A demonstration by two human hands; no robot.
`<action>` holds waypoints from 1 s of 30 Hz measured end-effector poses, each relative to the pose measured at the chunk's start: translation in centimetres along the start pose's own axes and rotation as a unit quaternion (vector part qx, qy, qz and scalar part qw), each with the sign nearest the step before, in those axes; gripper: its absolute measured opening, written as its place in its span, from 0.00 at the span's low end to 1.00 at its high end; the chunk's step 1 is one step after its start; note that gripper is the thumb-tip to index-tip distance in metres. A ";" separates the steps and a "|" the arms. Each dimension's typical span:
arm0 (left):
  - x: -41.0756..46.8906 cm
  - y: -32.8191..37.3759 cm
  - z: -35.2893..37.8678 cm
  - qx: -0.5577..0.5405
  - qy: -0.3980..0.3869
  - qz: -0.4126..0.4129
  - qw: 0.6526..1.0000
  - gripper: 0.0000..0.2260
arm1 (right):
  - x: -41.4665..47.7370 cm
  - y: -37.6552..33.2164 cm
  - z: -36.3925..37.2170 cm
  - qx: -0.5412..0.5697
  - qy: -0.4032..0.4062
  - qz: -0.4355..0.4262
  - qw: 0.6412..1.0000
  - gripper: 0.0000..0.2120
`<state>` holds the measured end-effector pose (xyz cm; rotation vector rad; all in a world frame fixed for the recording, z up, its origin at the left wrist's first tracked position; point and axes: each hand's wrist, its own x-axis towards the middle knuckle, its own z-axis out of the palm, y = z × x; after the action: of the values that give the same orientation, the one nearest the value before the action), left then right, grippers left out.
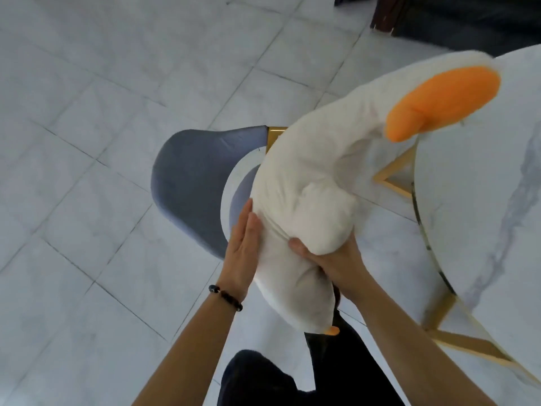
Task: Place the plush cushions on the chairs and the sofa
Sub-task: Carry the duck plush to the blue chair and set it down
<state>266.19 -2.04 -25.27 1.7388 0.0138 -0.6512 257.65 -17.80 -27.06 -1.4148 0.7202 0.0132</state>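
A long white plush goose cushion [316, 171] with an orange beak and an orange foot hangs over a grey-blue chair [190, 183], hiding most of its seat. My right hand [333, 265] grips the cushion's body from below, fingers sunk into the plush. My left hand [243, 244] lies flat against the cushion's left side, fingers straight and together. The cushion's head end reaches up and right over the table's edge.
A round white marble table [483, 200] with gold legs stands right of the chair, close to it. A dark sofa [468, 19] shows at the top right. White tiled floor spreads to the left. My dark trousers are at the bottom.
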 end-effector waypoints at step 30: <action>17.8 -15.5 -5.2 0.485 0.131 0.133 0.855 0.25 | 25.2 20.0 11.9 -0.363 -0.185 -0.064 0.911 0.17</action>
<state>277.95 1.18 -46.11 2.7292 -0.4292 -0.1833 274.48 -13.46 -56.68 -2.0910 0.2985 0.4791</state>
